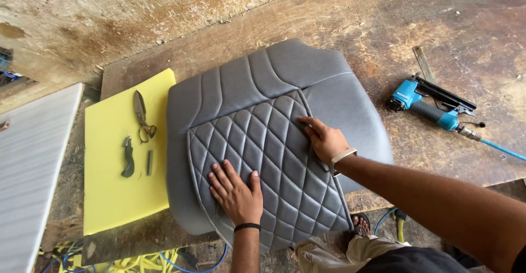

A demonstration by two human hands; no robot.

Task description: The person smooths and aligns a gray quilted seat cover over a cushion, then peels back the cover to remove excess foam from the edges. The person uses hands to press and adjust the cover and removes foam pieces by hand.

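Note:
A grey upholstered seat cushion [257, 92] with a diamond-quilted centre panel lies on a worn wooden workbench [427, 37]. My left hand [235, 191] lies flat, fingers spread, on the near part of the quilted panel; a black band circles its wrist. My right hand [324, 138] presses on the right edge of the quilted panel, fingers curled against the seam, with a light watch strap on the wrist. Neither hand holds anything.
A yellow foam sheet [118, 196] lies left of the cushion, carrying scissors [141, 117], a dark hand tool [128, 158] and a small dark bar [149, 162]. A blue pneumatic stapler [430, 108] with hose lies at right. A grey ribbed panel [33, 169] stands far left.

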